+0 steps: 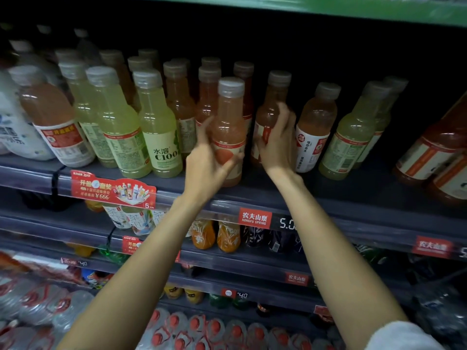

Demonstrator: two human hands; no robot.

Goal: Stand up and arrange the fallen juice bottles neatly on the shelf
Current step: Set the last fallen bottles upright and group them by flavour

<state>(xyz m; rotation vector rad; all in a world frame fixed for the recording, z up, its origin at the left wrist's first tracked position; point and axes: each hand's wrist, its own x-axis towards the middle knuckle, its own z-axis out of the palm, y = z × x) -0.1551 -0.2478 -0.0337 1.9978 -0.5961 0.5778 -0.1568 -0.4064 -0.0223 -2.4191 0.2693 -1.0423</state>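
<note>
On the grey shelf (328, 195), the left hand (207, 162) grips an upright pink plastic juice bottle (228, 127) while the right hand (278, 142) curls round its orange neighbour (271, 104).

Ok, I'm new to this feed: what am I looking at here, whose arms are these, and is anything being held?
There is one picture, taken by a wide-angle camera worn on a person's head, looking forward and down at a shop shelf. No machine: the two bare arms belong to that person. The left hand curls around a pink juice bottle standing upright at the shelf's front edge. The right hand wraps around the pink bottle beside it. To the left stand yellow-green bottles, to the right more pink and yellow ones. At the far right, orange bottles are leaning or lying down. Lower shelves hold other drinks.
</note>
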